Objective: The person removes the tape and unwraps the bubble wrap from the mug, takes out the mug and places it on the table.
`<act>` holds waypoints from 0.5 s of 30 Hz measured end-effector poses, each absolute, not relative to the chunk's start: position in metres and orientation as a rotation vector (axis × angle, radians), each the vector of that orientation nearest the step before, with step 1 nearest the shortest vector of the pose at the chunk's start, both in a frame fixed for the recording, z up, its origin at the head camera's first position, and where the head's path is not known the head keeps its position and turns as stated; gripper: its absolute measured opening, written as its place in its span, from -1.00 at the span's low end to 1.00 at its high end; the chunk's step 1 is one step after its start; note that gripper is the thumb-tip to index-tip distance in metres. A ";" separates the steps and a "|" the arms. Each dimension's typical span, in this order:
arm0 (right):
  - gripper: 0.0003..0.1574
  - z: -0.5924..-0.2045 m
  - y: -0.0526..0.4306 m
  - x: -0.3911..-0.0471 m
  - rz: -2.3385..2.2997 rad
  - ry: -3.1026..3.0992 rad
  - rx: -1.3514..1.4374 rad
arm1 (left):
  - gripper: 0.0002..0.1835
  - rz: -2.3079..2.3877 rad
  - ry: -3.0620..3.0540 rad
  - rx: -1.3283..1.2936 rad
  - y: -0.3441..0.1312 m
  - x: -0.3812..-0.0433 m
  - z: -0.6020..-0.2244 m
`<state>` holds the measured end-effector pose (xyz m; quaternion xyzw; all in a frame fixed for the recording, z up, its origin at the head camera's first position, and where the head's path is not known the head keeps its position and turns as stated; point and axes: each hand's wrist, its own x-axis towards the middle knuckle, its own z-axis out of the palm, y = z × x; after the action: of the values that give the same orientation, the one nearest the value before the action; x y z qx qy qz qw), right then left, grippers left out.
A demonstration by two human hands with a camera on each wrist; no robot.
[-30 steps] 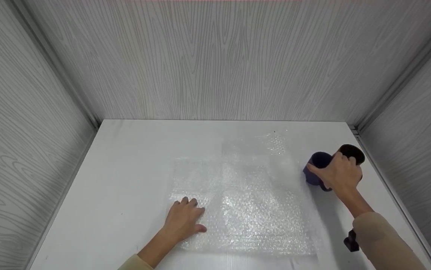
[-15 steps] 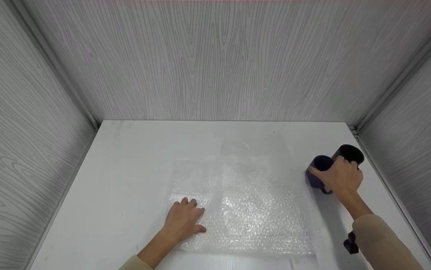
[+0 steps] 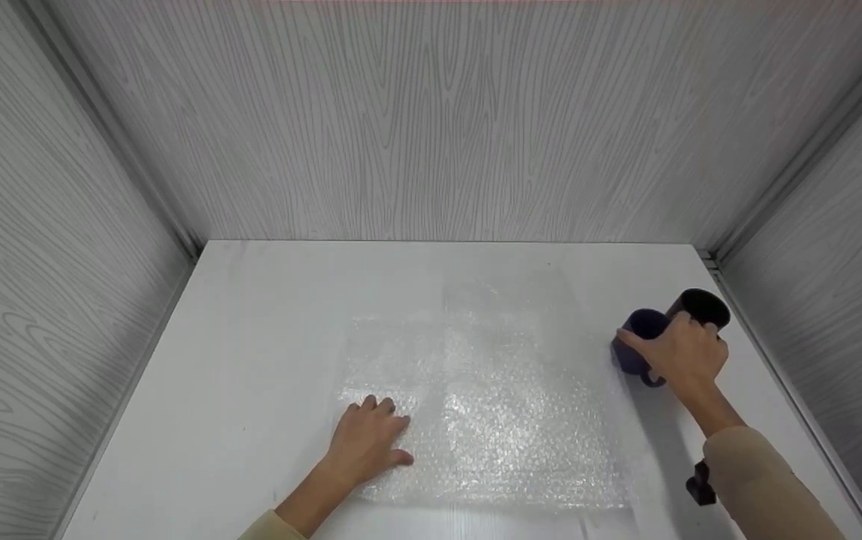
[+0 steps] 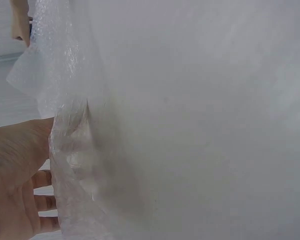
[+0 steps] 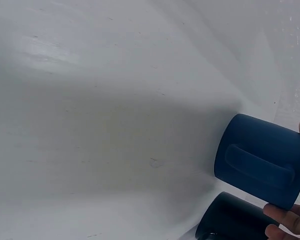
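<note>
My right hand (image 3: 689,352) grips a dark blue mug (image 3: 630,358) at the table's right, thumb on its left side and fingers on its right. The mug's handle (image 5: 260,167) faces the right wrist camera. Beside it, close to my fingers, is a black mug (image 3: 703,306), partly hidden by the hand. A sheet of clear bubble wrap (image 3: 513,420) lies flat across the middle of the table. My left hand (image 3: 367,442) rests on its left part with fingers spread. In the left wrist view the wrap (image 4: 70,165) partly hides the fingertips.
The white table (image 3: 235,337) is enclosed by a wood-grain back panel (image 3: 431,120) and side panels (image 3: 48,300). A small black device (image 3: 702,484) sits at the right wrist. The black mug stands near the table's right edge.
The blue mug and my right hand have shifted slightly right and toward me. Glints at the wrap's far right part have faded. My left hand has stayed in place.
</note>
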<state>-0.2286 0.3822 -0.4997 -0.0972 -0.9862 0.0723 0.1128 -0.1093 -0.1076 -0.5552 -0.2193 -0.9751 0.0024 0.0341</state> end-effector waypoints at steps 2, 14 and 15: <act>0.30 -0.500 0.382 -0.229 0.217 -2.891 -0.286 | -0.31 -0.002 -3.005 -0.669 -0.108 -0.109 -0.556; 0.24 -0.495 0.382 -0.232 0.229 -2.942 -0.273 | -0.31 0.021 -3.023 -0.706 -0.109 -0.110 -0.553; 0.26 -0.493 0.381 -0.232 0.233 -2.955 -0.270 | -0.31 0.011 -3.032 -0.709 -0.110 -0.110 -0.552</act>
<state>-0.2317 0.3814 -0.4927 -0.0906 -0.9894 0.0779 0.0826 -0.1103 -0.1097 -0.5524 -0.2275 -0.9737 0.0035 0.0138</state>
